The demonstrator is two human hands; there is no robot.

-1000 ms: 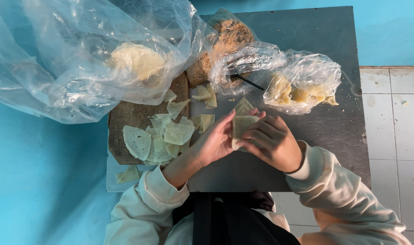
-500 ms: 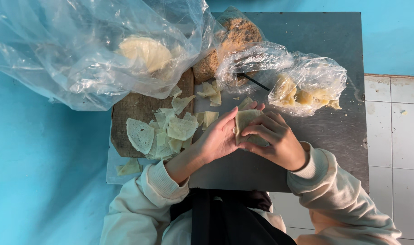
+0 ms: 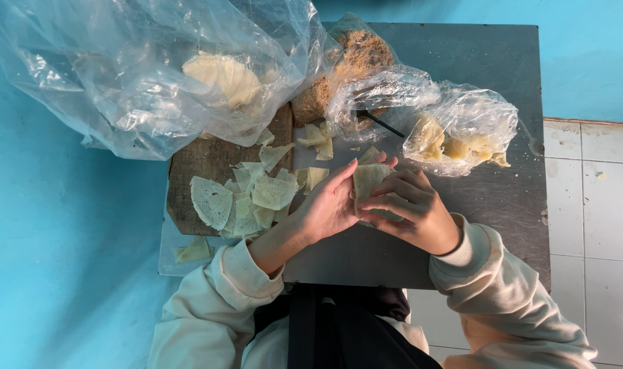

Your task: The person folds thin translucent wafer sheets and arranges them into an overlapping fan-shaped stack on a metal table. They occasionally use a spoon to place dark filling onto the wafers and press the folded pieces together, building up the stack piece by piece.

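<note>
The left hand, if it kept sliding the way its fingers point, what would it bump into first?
The left hand points up and right, already touching the pale wrapper piece. Past that, probably the clear plastic bag, though height is hard to judge.

Pale cream wrapper (image 3: 367, 183); grey table (image 3: 462, 55); brown board (image 3: 209, 160); cream sleeves (image 3: 219, 294); turquoise floor (image 3: 58, 260).
</note>
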